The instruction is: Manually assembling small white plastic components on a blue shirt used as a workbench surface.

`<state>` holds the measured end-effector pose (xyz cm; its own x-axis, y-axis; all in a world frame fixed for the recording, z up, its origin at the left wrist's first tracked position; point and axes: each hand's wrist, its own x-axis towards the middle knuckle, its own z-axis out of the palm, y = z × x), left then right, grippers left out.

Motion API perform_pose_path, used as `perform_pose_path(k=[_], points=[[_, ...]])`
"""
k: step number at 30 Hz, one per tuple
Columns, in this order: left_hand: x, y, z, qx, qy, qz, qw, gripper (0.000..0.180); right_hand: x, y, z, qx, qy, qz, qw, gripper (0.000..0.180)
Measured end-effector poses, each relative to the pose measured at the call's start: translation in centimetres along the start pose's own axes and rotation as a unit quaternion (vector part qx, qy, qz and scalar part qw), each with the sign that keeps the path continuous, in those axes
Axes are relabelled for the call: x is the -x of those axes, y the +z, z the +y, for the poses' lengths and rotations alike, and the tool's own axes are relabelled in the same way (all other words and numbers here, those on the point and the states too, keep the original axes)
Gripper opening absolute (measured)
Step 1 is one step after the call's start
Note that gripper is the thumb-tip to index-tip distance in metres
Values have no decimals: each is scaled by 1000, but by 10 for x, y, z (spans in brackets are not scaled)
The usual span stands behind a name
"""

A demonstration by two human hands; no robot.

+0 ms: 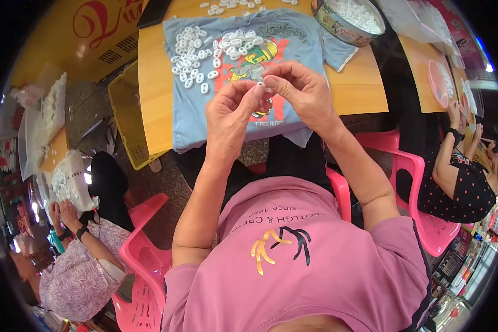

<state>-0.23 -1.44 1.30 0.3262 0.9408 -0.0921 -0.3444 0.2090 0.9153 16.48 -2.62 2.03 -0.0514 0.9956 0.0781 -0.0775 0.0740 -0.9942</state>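
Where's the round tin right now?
In the head view, the round tin sits at upper right on the wooden table, just beyond the blue shirt's sleeve.

The person wears a printed pink T-shirt [326, 276] and black trousers [296, 159].

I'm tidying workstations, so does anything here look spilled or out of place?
Perhaps: some white pieces lie on the table beyond the blue shirt, apart from the larger group on the shirt. Nothing looks damaged.

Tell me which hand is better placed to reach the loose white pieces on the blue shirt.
Probably the left hand: the loose white pieces lie mostly on its side; the right hand is farther away.
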Motion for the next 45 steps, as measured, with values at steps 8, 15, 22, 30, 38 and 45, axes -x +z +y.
perform_pose_path(k=[8,15,22,30,38,45], points=[[13,7,6,27,26,32,999,17,10,11,-1,-145,47,45,987,18],[18,8,13,11,35,11,999,17,12,13,-11,-168,62,30,983,17],[21,8,15,41,28,8,999,17,15,13,-11,-144,39,6,989,16],[21,9,16,44,28,9,999,17,15,15,-16,-123,29,2,992,17],[24,12,19,-22,61,18,998,16,17,18,-18,-7,-6,21,1000,17],[21,14,18,-75,94,53,991,13,21,22,-10,73,-74,64,992,11]])
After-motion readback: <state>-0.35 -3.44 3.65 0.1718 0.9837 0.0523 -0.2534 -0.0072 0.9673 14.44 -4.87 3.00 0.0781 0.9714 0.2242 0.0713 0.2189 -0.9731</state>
